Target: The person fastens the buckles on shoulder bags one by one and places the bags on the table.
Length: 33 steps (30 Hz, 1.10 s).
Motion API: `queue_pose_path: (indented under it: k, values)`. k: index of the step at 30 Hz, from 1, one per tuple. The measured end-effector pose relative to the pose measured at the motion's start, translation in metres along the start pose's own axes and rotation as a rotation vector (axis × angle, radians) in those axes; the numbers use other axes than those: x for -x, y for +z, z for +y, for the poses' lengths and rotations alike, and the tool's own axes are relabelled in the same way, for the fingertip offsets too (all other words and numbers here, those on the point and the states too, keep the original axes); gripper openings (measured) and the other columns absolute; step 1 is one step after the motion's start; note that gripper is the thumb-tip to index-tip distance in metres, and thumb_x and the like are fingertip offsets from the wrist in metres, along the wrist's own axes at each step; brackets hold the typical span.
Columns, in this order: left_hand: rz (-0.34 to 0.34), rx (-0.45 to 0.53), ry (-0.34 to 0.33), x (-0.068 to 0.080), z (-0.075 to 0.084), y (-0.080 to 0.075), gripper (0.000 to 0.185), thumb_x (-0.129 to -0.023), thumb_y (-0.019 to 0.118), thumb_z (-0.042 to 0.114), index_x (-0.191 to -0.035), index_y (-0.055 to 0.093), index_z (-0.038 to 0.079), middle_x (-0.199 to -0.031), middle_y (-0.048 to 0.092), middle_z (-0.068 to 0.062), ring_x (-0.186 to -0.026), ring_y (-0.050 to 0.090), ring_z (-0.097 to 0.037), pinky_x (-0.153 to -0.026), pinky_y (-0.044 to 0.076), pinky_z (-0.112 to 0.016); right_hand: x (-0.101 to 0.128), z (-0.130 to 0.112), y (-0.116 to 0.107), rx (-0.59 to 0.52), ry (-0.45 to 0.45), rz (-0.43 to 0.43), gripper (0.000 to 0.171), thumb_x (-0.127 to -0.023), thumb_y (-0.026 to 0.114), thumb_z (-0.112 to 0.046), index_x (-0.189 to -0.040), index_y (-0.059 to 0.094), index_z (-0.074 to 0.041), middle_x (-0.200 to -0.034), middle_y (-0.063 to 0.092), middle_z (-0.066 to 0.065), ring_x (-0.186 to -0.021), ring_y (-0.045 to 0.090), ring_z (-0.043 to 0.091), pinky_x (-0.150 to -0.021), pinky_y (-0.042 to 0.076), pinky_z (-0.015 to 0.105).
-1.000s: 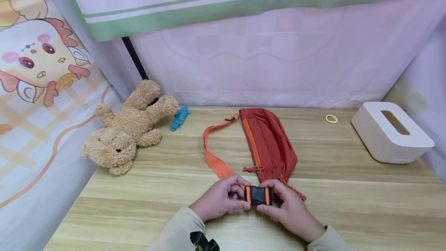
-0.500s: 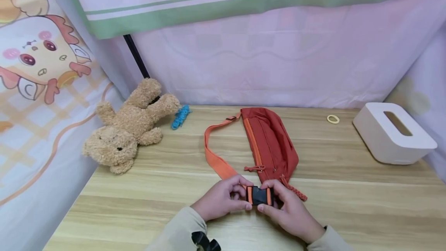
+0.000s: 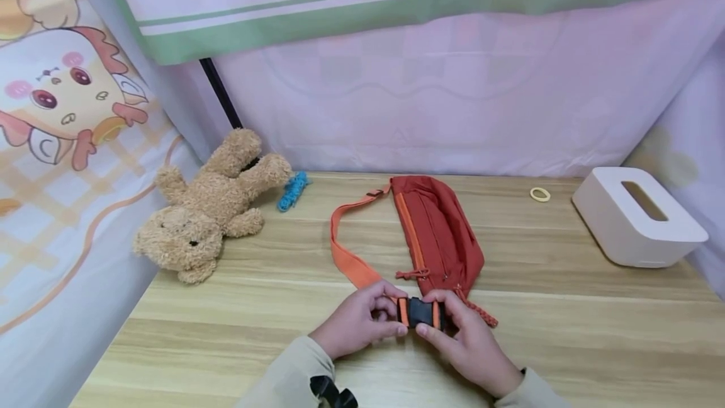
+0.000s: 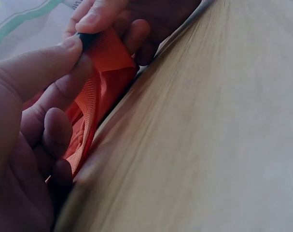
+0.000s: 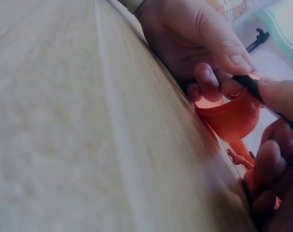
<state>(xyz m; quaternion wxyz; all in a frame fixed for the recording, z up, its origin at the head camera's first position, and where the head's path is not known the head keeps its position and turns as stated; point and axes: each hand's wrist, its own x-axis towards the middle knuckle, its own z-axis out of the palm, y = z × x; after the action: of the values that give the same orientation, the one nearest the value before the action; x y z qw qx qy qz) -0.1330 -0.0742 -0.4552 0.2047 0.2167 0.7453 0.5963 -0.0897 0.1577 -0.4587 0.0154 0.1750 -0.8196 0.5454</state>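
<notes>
**Log:** How does the buckle (image 3: 420, 312) look from my end?

**Screen:** Black, smooth, boxy, orange webbing folded at both ends. I have it raised just off the table (image 3: 226, 339), in front of the bag (image 3: 444, 232).

**Log:** Hands?

**Screen:** Left hand (image 3: 365, 321) pinches one end between thumb and finger, gap only buckle-wide. Right hand (image 3: 472, 339) pinches the other end likewise.

**Log:** Bag notes?

**Screen:** Red cloth, creased, lying flat, its right side bowed. Orange zip (image 3: 412, 232) along the left edge; knotted cord pull (image 3: 412, 274). The strap (image 3: 354, 266) is flat, ribbed, curving out leftward.

**Log:** Textures nearby?

**Screen:** I note a teddy (image 3: 209, 200) in curly tan plush, a twisted blue cord (image 3: 292, 191) by its foot, pale wood grain, and a smooth white box (image 3: 634, 213), slotted on top.
</notes>
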Motion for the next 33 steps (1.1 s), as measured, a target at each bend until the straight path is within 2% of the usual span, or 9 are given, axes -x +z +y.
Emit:
queue_pose_path:
  k: [3, 7, 12, 26, 33]
  values:
    - [0.027, 0.031, -0.002, -0.001, -0.002, -0.004, 0.042, -0.086, 0.081, 0.016, -0.123, 0.06, 0.014, -0.089, 0.071, 0.0, -0.063, 0.057, -0.011, -0.053, 0.047, -0.023, -0.001, 0.002, -0.003, -0.028, 0.04, 0.043, 0.036, -0.088, 0.079, -0.018, -0.118, 0.058, -0.019, -0.109, 0.068, 0.004, -0.09, 0.065, 0.014, -0.076, 0.055, 0.029]
    - [0.055, 0.064, 0.003, -0.002, -0.003, -0.011, 0.043, -0.087, 0.079, 0.013, -0.125, 0.059, 0.012, -0.091, 0.072, -0.002, -0.073, 0.062, -0.012, -0.062, 0.047, -0.023, -0.002, 0.006, -0.009, -0.086, 0.104, 0.055, 0.042, -0.084, 0.082, -0.014, -0.119, 0.058, -0.017, -0.106, 0.071, 0.005, -0.09, 0.066, 0.015, -0.076, 0.055, 0.029]
    - [0.047, 0.076, 0.007, -0.001, -0.003, -0.012, 0.044, -0.087, 0.079, 0.013, -0.128, 0.06, 0.014, -0.093, 0.072, -0.002, -0.08, 0.063, -0.013, -0.066, 0.048, -0.022, -0.002, 0.009, -0.011, -0.124, 0.102, 0.031, 0.046, -0.083, 0.083, -0.014, -0.121, 0.058, -0.013, -0.108, 0.071, 0.009, -0.09, 0.066, 0.017, -0.076, 0.055, 0.03]
    - [0.044, 0.04, 0.024, -0.001, -0.004, -0.01, 0.044, -0.088, 0.079, 0.013, -0.128, 0.062, 0.013, -0.091, 0.066, -0.002, -0.071, 0.057, -0.01, -0.058, 0.047, -0.021, -0.002, 0.007, -0.014, -0.113, 0.172, 0.025, 0.051, -0.078, 0.086, -0.01, -0.121, 0.059, -0.015, -0.109, 0.072, 0.007, -0.094, 0.066, 0.02, -0.078, 0.055, 0.03]
    - [0.046, 0.041, 0.007, 0.0, -0.003, -0.01, 0.042, -0.087, 0.08, 0.014, -0.126, 0.064, 0.017, -0.091, 0.066, -0.002, -0.07, 0.057, -0.011, -0.056, 0.047, -0.022, -0.001, 0.006, -0.013, -0.124, 0.167, 0.02, 0.052, -0.076, 0.087, -0.011, -0.12, 0.06, -0.014, -0.108, 0.072, 0.008, -0.093, 0.066, 0.019, -0.078, 0.056, 0.03]
